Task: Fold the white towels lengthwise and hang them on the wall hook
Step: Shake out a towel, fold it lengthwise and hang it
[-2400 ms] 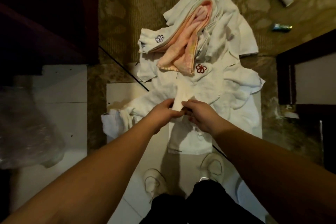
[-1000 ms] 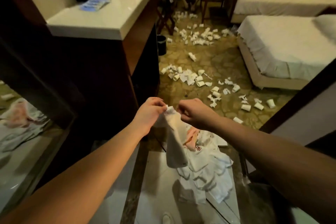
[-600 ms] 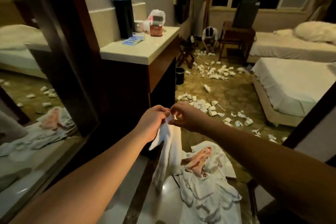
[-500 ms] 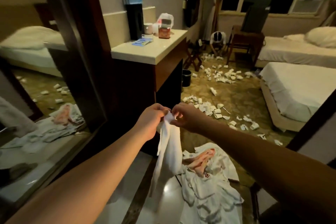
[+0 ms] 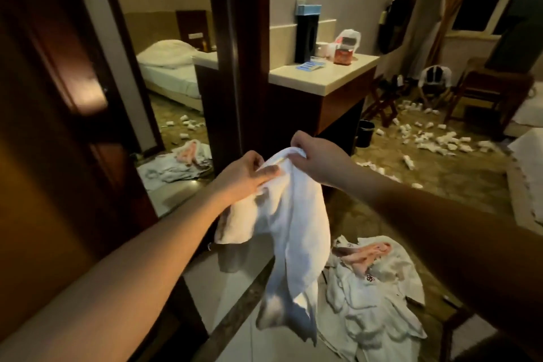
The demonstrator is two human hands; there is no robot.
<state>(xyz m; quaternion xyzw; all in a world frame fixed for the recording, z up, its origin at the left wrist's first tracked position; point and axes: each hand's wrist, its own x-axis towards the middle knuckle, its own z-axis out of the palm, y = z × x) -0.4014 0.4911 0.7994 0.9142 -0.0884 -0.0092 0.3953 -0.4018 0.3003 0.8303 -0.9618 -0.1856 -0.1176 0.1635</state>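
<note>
Head view: both hands are raised at chest height and hold one white terry-cloth towel (image 5: 293, 232) by its top edge. The left hand (image 5: 245, 178) has its fingers curled round a bunched corner, thumb laid across the cloth; the right hand (image 5: 316, 159) pinches the edge just beside it, knuckles up. Between the two hands the edge sags in a short arc, and the rest of the towel hangs below them in loose, uneven folds, its lower tip clear of the pale tiled floor (image 5: 244, 270).

Judging from that drape, the towel is light, soft and limp. It will not keep a crease unaided and will swing or twist when moved, but it is neither slippery nor fragile. The sensible hold is at the two top corners, hands spread well apart so the edge pulls taut, then corner brought to corner for the lengthwise fold.

Below and to the right of the right hand, a heap of further white towels with a pink cloth (image 5: 373, 288) lies on the floor. No wall hook is visible.
</note>
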